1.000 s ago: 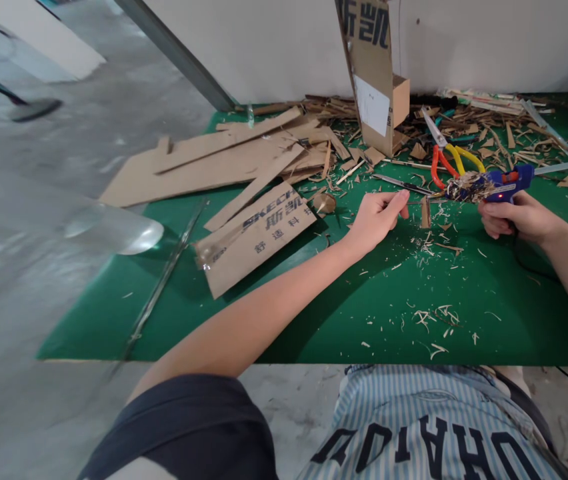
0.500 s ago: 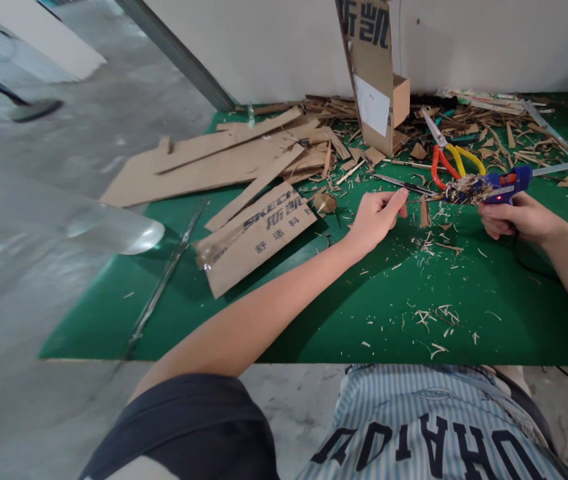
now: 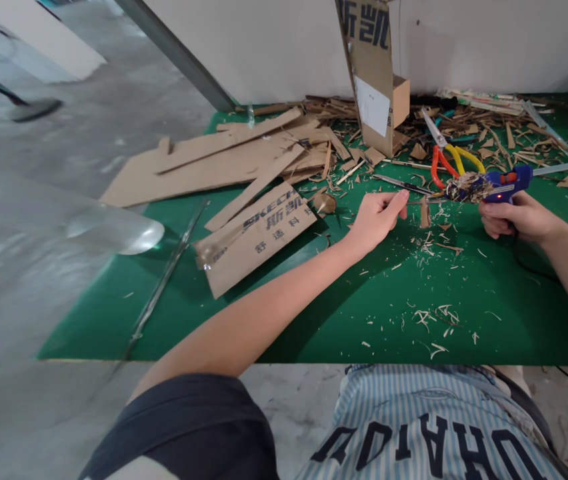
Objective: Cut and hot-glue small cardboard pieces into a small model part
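Note:
My right hand (image 3: 517,219) grips a blue hot glue gun (image 3: 507,184) whose nozzle, crusted with cardboard scraps (image 3: 464,187), points left. My left hand (image 3: 377,217) is closed in a pinch, finger and thumb pressed together near a thin stick (image 3: 417,198) that runs toward the gun's tip. A small cardboard piece (image 3: 425,212) stands on the green mat (image 3: 314,313) just right of that hand. Orange and yellow scissors (image 3: 447,160) lie just behind the glue gun.
Large cardboard sheets (image 3: 214,163) and a printed piece (image 3: 257,233) lie at the left. A tall cardboard box (image 3: 374,67) stands at the back against the white wall. Strips and shavings litter the mat's far right. A metal ruler (image 3: 161,283) lies at the mat's left edge.
The glue gun dipped slightly and came back; both hands stay almost where they were.

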Motion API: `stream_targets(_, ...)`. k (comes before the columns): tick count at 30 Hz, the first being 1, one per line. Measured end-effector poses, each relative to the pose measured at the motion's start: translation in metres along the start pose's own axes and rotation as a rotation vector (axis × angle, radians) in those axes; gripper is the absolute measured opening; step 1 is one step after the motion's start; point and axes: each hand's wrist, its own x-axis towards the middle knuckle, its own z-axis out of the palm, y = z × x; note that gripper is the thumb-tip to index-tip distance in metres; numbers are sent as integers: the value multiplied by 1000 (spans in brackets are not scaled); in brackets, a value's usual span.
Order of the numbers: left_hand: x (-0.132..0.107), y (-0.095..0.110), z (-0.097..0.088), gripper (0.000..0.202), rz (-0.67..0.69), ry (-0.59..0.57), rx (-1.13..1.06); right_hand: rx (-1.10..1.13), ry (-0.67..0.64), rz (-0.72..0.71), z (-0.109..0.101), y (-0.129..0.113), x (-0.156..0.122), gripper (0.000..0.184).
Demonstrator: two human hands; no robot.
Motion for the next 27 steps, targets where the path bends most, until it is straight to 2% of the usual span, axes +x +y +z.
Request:
stream_targets(10, 0, 1, 0, 58, -1, -1, 12, -4, 16, -10, 0, 0, 0, 52)
stream_targets(27, 0, 1, 1, 59, -43, 58, -19, -45, -73, 5, -5, 1, 0, 55)
